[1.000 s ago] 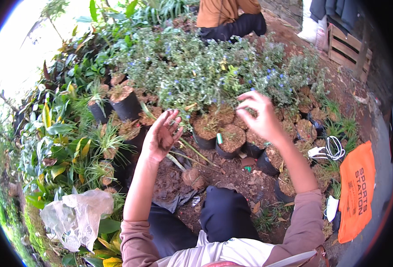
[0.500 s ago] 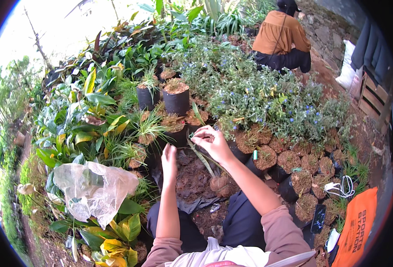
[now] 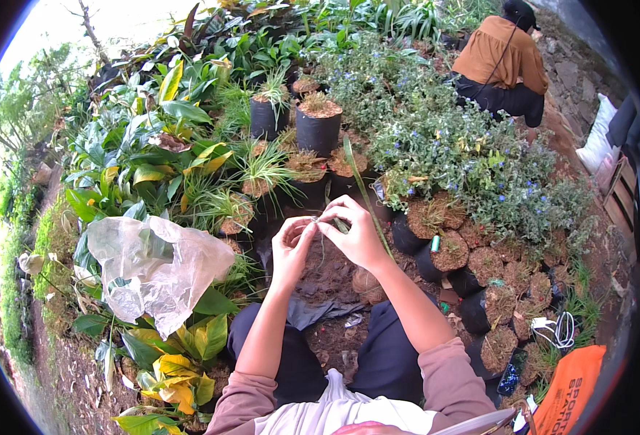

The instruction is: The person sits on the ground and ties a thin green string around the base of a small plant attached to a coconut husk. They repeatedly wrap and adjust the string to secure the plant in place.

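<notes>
My left hand (image 3: pixel 292 246) and my right hand (image 3: pixel 354 233) meet at the fingertips over the soil between my knees, both pinched. A thin, pale strand (image 3: pixel 323 250) hangs from where they meet; its upper end is hidden by the fingers. Inside my right hand's curled fingers sits part of a green stem or leaf (image 3: pixel 341 225). One long, narrow green leaf (image 3: pixel 364 190) rises behind that hand. Below my right wrist rests a round brown root ball (image 3: pixel 368 287), partly covered by the forearm; whether it joins the leaf cannot be made out.
Black potted plants (image 3: pixel 318 131) stand ahead, blue-flowered bushes (image 3: pixel 472 159) beyond. A crumpled clear plastic bag (image 3: pixel 157 268) lies over leafy plants at left. At right are a green thread spool (image 3: pixel 435 243), a phone (image 3: pixel 512 373), a white cable (image 3: pixel 563 330) and an orange bag (image 3: pixel 570 391). A person (image 3: pixel 505 61) crouches far right.
My left hand has moved right and up to meet my right hand, its fingers now pinched. The right hand has turned inward. The whole view has shifted slightly.
</notes>
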A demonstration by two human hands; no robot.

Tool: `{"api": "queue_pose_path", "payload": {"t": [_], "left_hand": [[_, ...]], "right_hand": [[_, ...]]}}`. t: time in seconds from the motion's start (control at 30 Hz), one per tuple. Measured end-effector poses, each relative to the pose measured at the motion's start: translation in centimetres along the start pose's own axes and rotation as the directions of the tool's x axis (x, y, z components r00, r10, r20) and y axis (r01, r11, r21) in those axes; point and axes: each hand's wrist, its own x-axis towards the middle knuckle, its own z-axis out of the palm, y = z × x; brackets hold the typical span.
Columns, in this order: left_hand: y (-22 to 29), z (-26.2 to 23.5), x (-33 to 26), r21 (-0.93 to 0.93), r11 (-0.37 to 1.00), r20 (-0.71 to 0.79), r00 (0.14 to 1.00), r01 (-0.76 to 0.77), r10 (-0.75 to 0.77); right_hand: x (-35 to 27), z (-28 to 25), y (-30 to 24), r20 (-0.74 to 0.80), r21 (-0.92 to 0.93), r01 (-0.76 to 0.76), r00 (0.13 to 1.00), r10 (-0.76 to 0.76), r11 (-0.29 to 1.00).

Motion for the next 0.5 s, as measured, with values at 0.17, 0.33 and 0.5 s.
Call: {"api": "queue_pose_path", "payload": {"t": [0.17, 0.33, 0.5], "left_hand": [[-0.3, -1.0, 0.2, -0.031, 0.999, -0.001, 1.0, -0.027, 0.027], [-0.6, -0.6, 0.4, -0.001, 0.999, -0.003, 0.999, -0.036, 0.036], [-0.8, 0.3, 0.6, 0.025, 0.998, 0.035, 0.998, -0.055, 0.054]], "right_hand": [[-0.1, 0.4, 0.4, 0.025, -0.122, 0.082, 0.997, -0.079, 0.989], [-0.3, 0.0, 1.1, 0.086, 0.069, -0.117, 0.99, 0.111, 0.991], [-0.2, -0.4, 2.6, 0.21, 0.279, -0.393, 0.915, 0.344, 0.876]]}}
